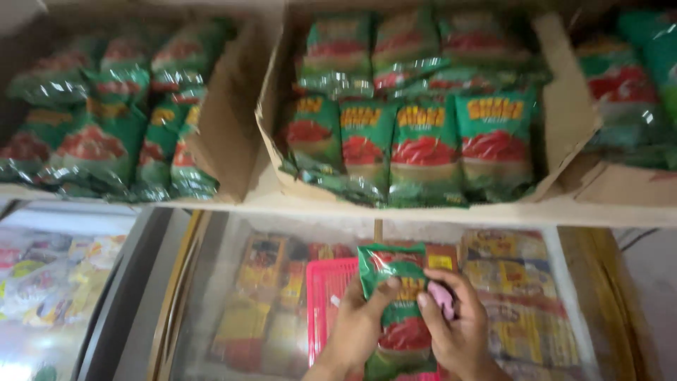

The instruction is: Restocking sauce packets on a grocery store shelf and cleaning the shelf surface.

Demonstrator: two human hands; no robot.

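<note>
Green and red, a glossy snack packet (pixel 398 310) sits low in the centre of the head view, gripped on both sides: the left hand (pixel 356 328) pinches its left edge, the right hand (pixel 455 328) clasps its right side along with a small pink object (pixel 444 298). Steady fingers near the packet's middle should keep the slick film from slipping. Above, a pale shelf edge (pixel 451 212) carries open cardboard boxes (pixel 564 120) packed with like packets; the boxes' flaps crowd the upper frame. Below, a pink basket (pixel 328 296) rests on a glass-topped freezer (pixel 211 296), leaving little open room.
</note>
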